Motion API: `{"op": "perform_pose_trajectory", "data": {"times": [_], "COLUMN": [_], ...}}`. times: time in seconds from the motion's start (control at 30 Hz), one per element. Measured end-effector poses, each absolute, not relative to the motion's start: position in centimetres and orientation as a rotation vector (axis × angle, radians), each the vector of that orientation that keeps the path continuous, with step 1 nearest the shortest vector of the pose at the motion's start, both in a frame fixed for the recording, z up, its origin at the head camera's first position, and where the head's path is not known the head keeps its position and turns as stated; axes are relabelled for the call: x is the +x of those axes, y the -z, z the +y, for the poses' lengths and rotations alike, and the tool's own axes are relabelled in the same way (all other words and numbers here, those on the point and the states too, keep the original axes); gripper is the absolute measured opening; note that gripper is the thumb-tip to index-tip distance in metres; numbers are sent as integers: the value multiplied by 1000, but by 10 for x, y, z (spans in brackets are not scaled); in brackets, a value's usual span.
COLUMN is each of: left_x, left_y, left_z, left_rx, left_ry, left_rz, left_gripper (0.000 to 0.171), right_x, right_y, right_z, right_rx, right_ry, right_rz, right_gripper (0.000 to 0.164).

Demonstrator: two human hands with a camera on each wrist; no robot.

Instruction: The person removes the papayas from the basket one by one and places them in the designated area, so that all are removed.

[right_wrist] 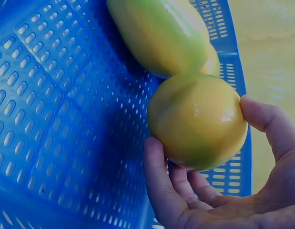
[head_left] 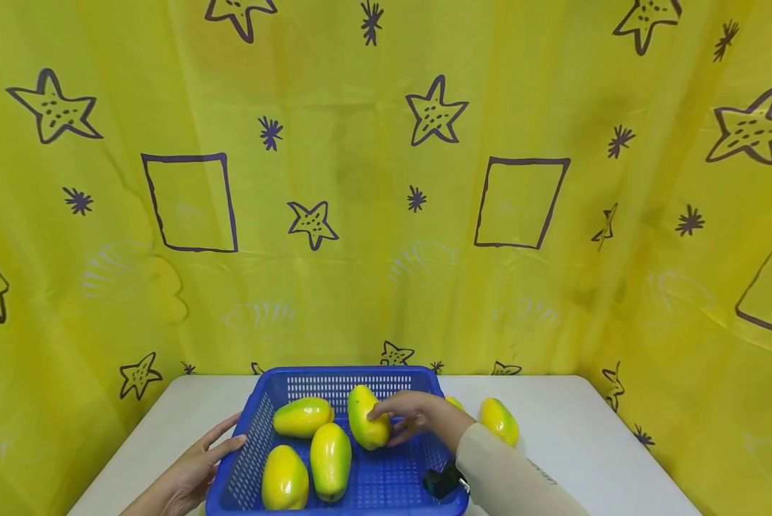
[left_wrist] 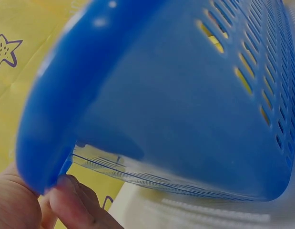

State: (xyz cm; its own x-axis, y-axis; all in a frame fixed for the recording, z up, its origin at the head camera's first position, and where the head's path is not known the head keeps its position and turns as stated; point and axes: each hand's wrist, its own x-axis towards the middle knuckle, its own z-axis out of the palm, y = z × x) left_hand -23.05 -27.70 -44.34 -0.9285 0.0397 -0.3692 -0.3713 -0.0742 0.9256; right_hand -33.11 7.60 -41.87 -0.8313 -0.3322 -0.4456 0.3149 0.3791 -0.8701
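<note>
A blue perforated plastic basket [head_left: 347, 370] holds several glossy yellow-green papayas. My left hand [head_left: 195, 469] grips the basket's left rim; in the left wrist view its thumb and fingers [left_wrist: 73, 205] close round the rim [left_wrist: 47, 138]. Inside the basket, toward the back right, my right hand [head_left: 411, 414] holds one papaya [head_left: 366, 416], which stands tilted. The right wrist view shows thumb and fingers curled round the end of this papaya [right_wrist: 199, 124], close to another papaya [right_wrist: 161, 33]. Nearer the front left lie a papaya [head_left: 285, 476] and a second papaya [head_left: 331, 459].
Outside the basket on the right, a papaya [head_left: 499, 421] lies on the white table [head_left: 592, 437], with part of another papaya [head_left: 454, 403] showing behind my right wrist. A black device [head_left: 442, 480] sits at that wrist. A yellow patterned curtain [head_left: 373, 287] surrounds the table.
</note>
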Motion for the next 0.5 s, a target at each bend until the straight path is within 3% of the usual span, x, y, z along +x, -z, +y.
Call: {"op": "perform_pose_trajectory", "data": {"times": [0.5], "left_x": [-230], "left_y": [442], "left_z": [-277], "left_rx": [-366], "left_ry": [-2074], "left_rz": [1927], "left_gripper": [87], "right_x": [-325], "right_y": [403], "right_z": [85], "right_rx": [-63], "right_ry": [1457], "right_rz": [2038], "right_gripper": [45]}}
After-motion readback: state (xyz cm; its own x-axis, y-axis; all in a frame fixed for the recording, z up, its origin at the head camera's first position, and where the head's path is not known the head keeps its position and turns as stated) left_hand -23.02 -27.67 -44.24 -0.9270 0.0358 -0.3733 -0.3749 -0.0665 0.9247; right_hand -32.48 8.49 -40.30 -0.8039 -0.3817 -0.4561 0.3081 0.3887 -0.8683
